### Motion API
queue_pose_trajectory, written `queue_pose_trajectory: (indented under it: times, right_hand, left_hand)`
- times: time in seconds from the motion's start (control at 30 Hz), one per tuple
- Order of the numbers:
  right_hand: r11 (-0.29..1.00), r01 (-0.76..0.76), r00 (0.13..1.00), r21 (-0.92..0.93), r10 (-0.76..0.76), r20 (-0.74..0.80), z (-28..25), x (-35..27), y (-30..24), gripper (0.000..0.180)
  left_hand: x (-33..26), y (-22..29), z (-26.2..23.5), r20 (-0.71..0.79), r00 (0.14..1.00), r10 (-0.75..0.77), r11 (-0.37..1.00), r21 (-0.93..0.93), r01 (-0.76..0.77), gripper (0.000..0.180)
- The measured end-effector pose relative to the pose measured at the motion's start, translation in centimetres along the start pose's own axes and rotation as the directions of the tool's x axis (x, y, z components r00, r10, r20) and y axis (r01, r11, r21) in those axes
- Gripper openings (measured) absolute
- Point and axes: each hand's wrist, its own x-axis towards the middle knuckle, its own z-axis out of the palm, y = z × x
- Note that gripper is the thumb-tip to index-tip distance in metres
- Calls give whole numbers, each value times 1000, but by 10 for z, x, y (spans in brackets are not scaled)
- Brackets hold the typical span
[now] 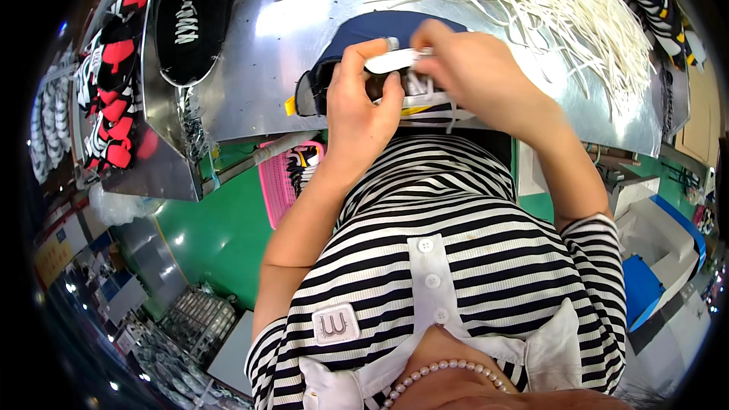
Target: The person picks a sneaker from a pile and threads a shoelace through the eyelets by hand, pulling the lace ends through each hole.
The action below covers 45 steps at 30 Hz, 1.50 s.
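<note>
A navy shoe upper lies at the near edge of the metal table, with white laces through its front and a yellow tab at its left end. Over the upper is a flat white piece, whose exact kind I cannot tell. My left hand pinches this piece between thumb and forefinger. At its right end is my right hand, slightly blurred, with the fingers drawn together. Whatever those fingertips grip is hidden.
Loose white laces are heaped at the far right of the metal table. Black shoe uppers sit at the left, near red, black and white pieces. Below the table stands a pink basket; a blue-and-white bin is at right.
</note>
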Motion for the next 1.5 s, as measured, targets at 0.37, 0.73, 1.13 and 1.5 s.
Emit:
queue_pose_trajectory:
  times: [0.37, 0.73, 1.13, 1.5]
  right_hand:
    - [949, -288, 863, 129, 315, -395, 27, -28, 43, 20]
    - [813, -307, 929, 495, 369, -30, 25, -63, 27, 23]
    - [977, 123, 992, 174, -121, -24, 11, -95, -1, 15]
    - [542, -202, 958, 816, 283, 49, 27, -46, 12, 17]
  left_hand:
    - [24, 17, -17, 192, 916, -353, 813, -421, 401, 30]
    - [10, 29, 3, 341, 920, 192, 803, 484, -347, 26]
    - [42, 22, -3, 63, 920, 386, 827, 418, -376, 17]
    - [29, 58, -10, 151, 832, 533, 745, 382, -547, 18]
